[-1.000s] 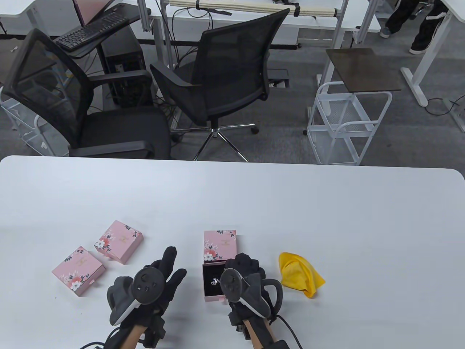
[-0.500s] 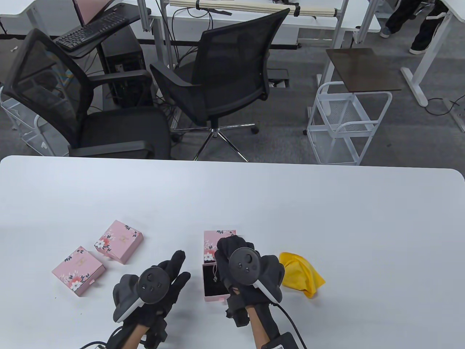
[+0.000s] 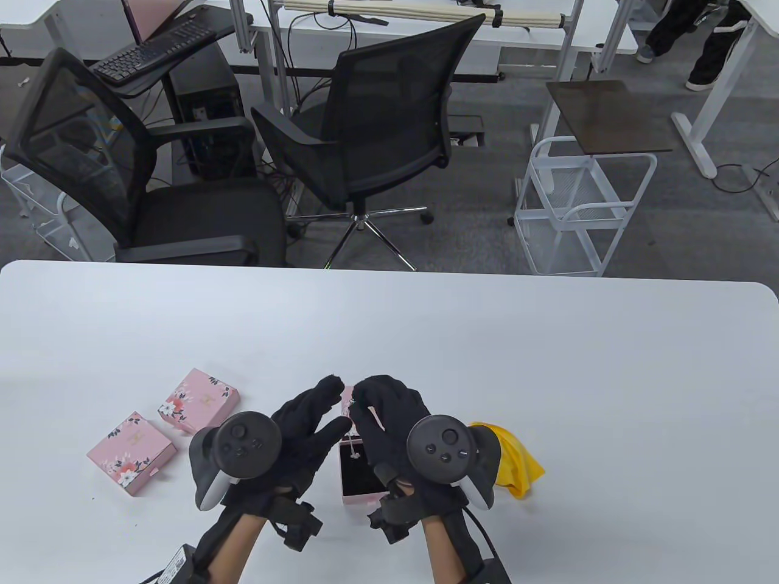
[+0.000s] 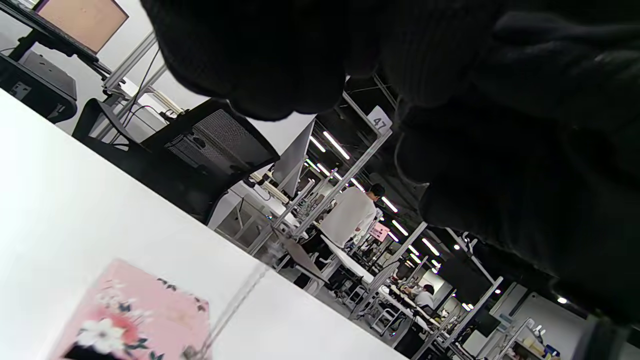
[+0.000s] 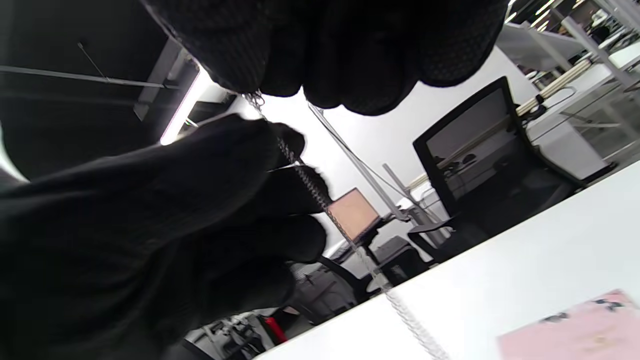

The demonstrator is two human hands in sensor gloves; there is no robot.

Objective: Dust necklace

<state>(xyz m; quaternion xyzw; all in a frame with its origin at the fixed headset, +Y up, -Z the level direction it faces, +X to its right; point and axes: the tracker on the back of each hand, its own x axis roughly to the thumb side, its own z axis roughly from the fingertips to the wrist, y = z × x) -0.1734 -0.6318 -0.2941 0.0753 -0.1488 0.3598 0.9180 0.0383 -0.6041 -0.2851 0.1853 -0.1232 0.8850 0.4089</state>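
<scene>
R hand point(image 3: 395, 420) grip pinches necklace point(image 5: 320, 200) over open box point(image 3: 359, 480); L hand point(image 3: 298, 432) spread alongside.

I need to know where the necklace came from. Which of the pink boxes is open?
The box between the hands, showing its black lining. The two boxes on the left are shut, floral lids on.

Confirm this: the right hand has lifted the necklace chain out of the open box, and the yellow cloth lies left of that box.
Wrong side. In the table view, the yellow cloth lies right of the open box. The rest holds: the right hand pinches the necklace chain, as the right wrist view shows.
</scene>
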